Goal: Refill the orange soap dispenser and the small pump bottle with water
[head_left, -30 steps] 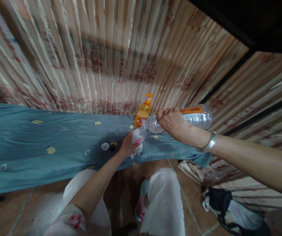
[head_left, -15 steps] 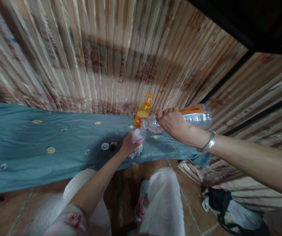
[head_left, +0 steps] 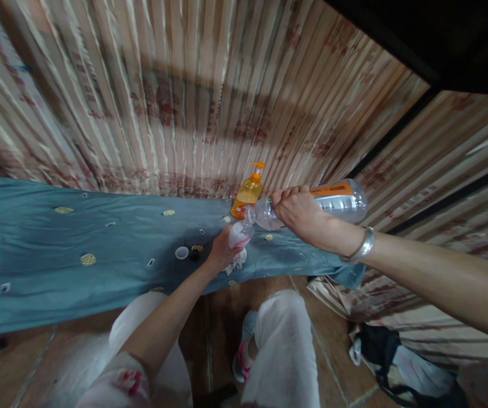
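Observation:
My right hand (head_left: 297,212) is wrapped round a large clear plastic bottle (head_left: 341,201) with an orange label, tipped so its neck points left and down. That neck meets the mouth of a small clear bottle (head_left: 240,232) with a pink mark, which my left hand (head_left: 221,249) grips from the left side. Whether liquid is flowing between them I cannot make out. A crumpled white cloth (head_left: 237,260) lies just below the small bottle. Right behind the two bottle mouths stands an orange pump bottle (head_left: 246,198) of yellow liquid.
A blue patterned cloth (head_left: 120,232) covers the long narrow surface. On it, left of my hands, sit a white cap (head_left: 181,253) and a small dark cap (head_left: 194,255). A pleated curtain (head_left: 175,113) hangs behind. A black bag (head_left: 380,345) lies on the floor at right.

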`<state>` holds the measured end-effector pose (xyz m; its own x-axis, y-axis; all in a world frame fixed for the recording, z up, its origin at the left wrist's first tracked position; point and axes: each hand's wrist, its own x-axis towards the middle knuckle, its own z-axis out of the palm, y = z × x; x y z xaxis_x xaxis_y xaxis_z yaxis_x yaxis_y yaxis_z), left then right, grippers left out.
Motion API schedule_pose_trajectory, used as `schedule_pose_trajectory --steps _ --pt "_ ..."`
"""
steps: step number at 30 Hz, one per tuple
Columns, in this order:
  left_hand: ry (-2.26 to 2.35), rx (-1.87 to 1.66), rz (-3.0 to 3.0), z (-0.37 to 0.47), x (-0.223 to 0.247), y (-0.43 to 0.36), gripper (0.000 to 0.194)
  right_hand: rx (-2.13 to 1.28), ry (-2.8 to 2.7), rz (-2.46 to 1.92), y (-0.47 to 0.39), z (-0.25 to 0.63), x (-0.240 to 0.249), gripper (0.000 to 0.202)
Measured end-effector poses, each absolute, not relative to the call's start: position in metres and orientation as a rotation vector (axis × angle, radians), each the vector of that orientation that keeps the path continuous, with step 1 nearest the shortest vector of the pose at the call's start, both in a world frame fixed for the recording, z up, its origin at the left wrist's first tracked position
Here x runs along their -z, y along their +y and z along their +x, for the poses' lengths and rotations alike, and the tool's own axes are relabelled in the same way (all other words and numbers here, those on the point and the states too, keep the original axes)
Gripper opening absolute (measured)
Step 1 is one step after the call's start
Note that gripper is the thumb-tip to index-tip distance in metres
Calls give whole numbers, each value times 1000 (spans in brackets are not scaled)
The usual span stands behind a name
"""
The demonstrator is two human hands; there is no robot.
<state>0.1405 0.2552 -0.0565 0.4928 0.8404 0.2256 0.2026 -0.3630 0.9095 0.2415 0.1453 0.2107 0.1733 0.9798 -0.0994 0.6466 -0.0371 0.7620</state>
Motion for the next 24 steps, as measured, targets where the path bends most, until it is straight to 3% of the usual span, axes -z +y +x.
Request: schedule_pose_trajectory --steps 24 --pt "887 -866 1831 139 50 251 63 -617 1539 1751 146 239 -212 43"
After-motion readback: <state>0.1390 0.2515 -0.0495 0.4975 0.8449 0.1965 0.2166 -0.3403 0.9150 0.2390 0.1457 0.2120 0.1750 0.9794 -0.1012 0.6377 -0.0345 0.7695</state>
